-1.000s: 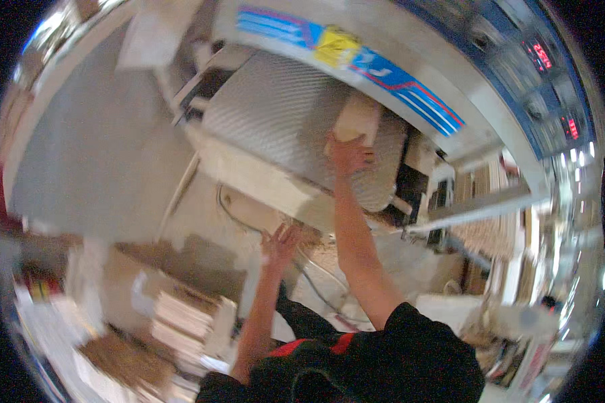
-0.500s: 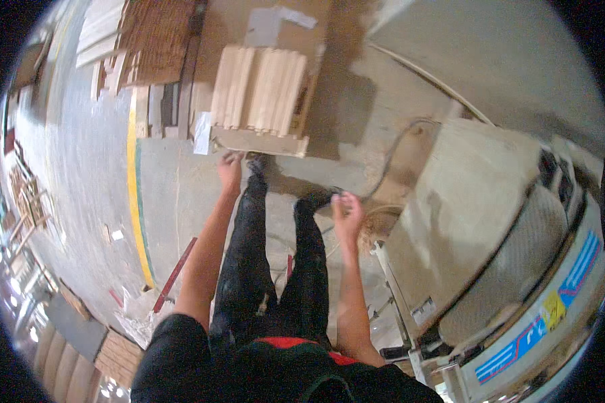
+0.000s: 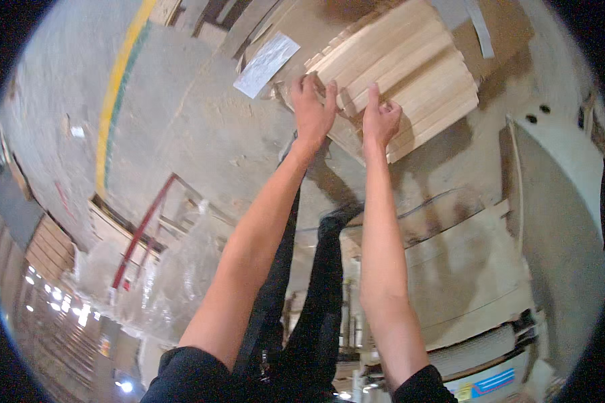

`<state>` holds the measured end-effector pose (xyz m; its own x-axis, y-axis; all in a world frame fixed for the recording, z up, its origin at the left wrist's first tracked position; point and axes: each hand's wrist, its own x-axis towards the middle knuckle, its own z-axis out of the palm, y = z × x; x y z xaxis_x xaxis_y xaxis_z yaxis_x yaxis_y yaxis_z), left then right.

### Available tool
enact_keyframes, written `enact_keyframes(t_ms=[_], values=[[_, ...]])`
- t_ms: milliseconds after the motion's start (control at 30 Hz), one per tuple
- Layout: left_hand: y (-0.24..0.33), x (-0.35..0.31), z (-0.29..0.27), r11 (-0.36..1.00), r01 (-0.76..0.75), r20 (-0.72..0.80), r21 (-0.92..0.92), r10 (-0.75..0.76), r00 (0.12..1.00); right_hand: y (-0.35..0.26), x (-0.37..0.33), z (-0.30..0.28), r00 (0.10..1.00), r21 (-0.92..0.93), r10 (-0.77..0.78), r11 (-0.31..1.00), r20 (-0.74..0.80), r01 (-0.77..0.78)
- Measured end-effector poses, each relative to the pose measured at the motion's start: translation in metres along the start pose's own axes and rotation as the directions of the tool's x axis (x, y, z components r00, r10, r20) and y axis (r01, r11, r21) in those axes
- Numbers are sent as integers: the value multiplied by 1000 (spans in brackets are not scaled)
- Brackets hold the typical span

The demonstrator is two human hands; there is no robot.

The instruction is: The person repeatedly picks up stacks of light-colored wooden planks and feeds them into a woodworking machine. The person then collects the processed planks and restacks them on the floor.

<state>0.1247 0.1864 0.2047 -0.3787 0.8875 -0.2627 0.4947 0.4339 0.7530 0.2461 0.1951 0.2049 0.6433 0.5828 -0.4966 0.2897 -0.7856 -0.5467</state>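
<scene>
A stack of pale wooden strips [image 3: 427,74] lies side by side in front of me, at the upper middle. My left hand [image 3: 314,113] is at the near left corner of the stack, with its fingers spread and bent toward the strip ends. At the near end of the stack, my right hand [image 3: 381,122] has its index finger stretched out along the wood and the other fingers curled. I see nothing held in either hand. Whether the fingertips touch the strips is hard to tell.
A white paper sheet [image 3: 267,64] lies left of the stack. Crumpled clear plastic [image 3: 181,269] and a red metal bar [image 3: 141,232] are at lower left. A yellow floor line [image 3: 117,80] runs along the left. A large pale machine surface [image 3: 460,269] stands at lower right.
Both hands have moved forward and closer together, from beside my legs to the near end of the strips. My view has turned, so the stack now appears tilted and further right.
</scene>
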Motion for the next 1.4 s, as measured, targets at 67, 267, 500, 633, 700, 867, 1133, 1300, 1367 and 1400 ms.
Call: enact_keyframes(t_ms=[67, 267, 500, 633, 700, 867, 1133, 1300, 1367, 1400], values=[[3, -1, -2, 998, 26, -60, -62, -29, 998, -13, -3, 23, 996, -85, -4, 996, -84, -3], [-2, -31, 0, 918, 249, 18, -307, -256, 967, -41, -24, 49, 980, -420, 117, 890, -163, -176], [-19, -49, 3, 834, 308, 37, -457, -328, 944, -46, -25, 54, 976, -549, 166, 807, -138, -215], [-14, -49, -1, 743, 375, 58, -554, -416, 908, -52, -25, 56, 975, -542, 192, 811, -109, -221], [-15, -41, -5, 625, 433, 99, -649, -496, 863, -54, -25, 53, 975, -515, 198, 828, -103, -223], [-20, -29, -9, 552, 514, 239, -656, -494, 836, -52, -33, 25, 992, -408, 122, 905, -29, -123], [17, -35, -14, -37, 804, 803, -593, -97, 588, 18, -103, -109, 898, 120, -39, 993, 437, -15], [65, -93, -37, -50, 834, 828, -549, -168, 535, 42, -190, -161, 900, -163, -135, 962, 414, 219], [81, -121, -46, -108, 834, 841, -541, -43, 539, 40, -217, -187, 924, -207, -148, 951, 353, 231], [93, -137, -46, -82, 844, 848, -530, -55, 527, 36, -226, -206, 935, -201, -113, 961, 336, 188]])
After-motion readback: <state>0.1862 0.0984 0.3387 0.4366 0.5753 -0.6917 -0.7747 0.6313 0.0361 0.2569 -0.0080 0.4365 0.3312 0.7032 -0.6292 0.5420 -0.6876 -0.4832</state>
